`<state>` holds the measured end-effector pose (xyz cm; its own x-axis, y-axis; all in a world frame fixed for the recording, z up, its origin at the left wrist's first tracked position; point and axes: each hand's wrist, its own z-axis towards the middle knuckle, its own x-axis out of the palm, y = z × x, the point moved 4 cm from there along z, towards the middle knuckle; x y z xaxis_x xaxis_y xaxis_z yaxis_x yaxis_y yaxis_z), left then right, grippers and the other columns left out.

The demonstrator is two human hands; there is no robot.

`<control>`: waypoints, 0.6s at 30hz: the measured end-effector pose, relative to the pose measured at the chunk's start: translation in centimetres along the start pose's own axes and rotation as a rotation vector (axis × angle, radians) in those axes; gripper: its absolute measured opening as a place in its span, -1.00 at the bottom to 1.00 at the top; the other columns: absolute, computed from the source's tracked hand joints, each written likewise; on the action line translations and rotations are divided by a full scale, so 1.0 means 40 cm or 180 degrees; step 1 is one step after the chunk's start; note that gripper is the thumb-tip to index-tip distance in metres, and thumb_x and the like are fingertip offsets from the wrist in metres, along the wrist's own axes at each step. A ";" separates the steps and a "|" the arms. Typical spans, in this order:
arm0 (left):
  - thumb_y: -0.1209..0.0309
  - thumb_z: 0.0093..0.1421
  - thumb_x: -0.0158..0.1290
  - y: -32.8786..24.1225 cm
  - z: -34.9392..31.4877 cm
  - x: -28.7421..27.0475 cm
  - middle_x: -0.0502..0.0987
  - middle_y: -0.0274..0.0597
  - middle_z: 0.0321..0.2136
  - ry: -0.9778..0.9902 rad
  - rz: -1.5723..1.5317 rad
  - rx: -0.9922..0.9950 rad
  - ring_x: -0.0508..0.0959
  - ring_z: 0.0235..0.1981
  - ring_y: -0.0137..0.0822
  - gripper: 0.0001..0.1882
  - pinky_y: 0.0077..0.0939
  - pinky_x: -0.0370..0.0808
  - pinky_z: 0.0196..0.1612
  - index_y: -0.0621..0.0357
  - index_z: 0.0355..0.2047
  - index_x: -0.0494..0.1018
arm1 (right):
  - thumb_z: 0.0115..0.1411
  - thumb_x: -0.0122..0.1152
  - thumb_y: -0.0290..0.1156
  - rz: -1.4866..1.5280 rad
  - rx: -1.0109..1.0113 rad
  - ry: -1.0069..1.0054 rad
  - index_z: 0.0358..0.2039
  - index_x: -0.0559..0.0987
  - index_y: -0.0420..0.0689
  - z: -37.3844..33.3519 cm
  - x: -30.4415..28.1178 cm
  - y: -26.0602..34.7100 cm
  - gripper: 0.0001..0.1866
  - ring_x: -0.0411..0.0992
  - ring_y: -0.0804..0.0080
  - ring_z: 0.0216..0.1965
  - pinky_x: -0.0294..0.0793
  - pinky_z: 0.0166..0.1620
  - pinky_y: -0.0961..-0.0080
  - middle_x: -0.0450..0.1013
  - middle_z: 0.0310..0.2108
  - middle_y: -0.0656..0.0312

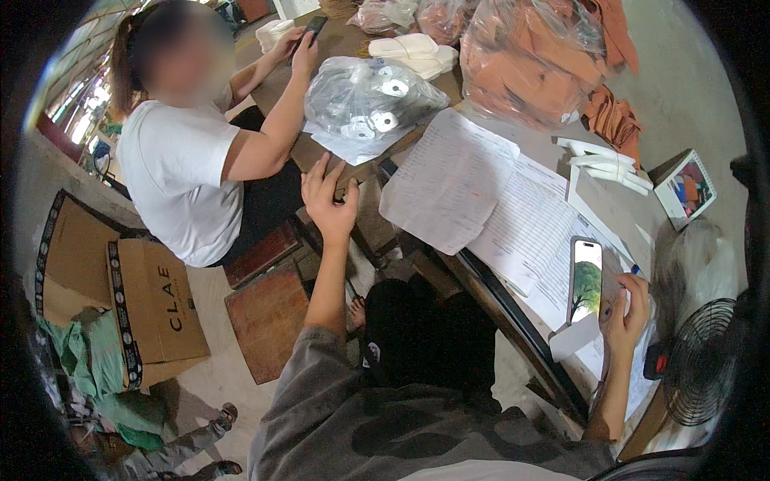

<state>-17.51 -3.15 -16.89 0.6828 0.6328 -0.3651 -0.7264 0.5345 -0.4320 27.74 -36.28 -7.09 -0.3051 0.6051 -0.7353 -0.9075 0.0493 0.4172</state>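
My left hand [330, 199] is open, its fingers spread, at the table's near edge beside a clear plastic bag [373, 92] of dark items and white rolls. It holds nothing. On the right, my right hand [630, 314] has its fingers bent inward beside a phone [586, 276] propped upright on a white stand [574, 337]. The phone's screen shows a green tree. What those fingers hold, if anything, is hidden. A small blue tip, perhaps of a pen [635, 269], shows just above them. Handwritten sheets [457, 180] and lined papers [525, 228] lie between my hands.
A seated person [188, 168] in a white shirt holds a dark phone [314, 30] at the left. Bags of orange-brown material [529, 64] fill the table's far side. A desk calendar [686, 191] and a black fan [701, 362] stand right; a cardboard box [160, 309] stands on the left floor.
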 end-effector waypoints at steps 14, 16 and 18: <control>0.58 0.07 0.19 -0.023 -0.002 -0.046 0.61 -0.13 0.10 0.0236 -0.0384 -0.0792 0.40 0.31 0.04 -0.65 -0.16 0.26 0.40 0.11 -0.09 0.66 | 0.37 0.04 -0.53 -0.0291 -0.0801 -0.0080 -0.04 0.58 -0.32 -0.015 -0.009 0.001 -0.76 0.46 -0.05 0.02 0.39 0.16 0.12 0.51 -0.06 -0.07; 0.62 0.11 0.08 -0.056 -0.002 -0.103 0.62 -0.06 0.08 0.0437 -0.1224 -0.1556 0.41 0.33 -0.07 -0.64 -0.21 0.20 0.44 0.13 -0.08 0.66 | 0.37 0.03 -0.56 -0.0382 -0.1116 -0.0085 -0.04 0.58 -0.33 0.001 -0.017 0.016 -0.77 0.46 -0.05 0.02 0.39 0.15 0.12 0.51 -0.07 -0.08; 0.66 0.08 -0.02 -0.114 0.031 -0.231 0.66 -0.02 -0.01 0.0055 -0.2157 -0.1783 0.56 0.16 -0.18 -0.61 -0.27 0.34 0.33 0.24 -0.10 0.65 | 0.36 0.00 -0.61 -0.0542 -0.1401 -0.0101 -0.04 0.58 -0.33 0.009 -0.030 0.037 -0.76 0.45 -0.07 0.01 0.39 0.14 0.11 0.51 -0.07 -0.10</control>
<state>-20.60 -10.75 -10.52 0.9576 0.2679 0.1061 -0.0223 0.4359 -0.8997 26.85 -36.65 -5.39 -0.1386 0.6420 -0.7541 -0.9820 -0.1875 0.0208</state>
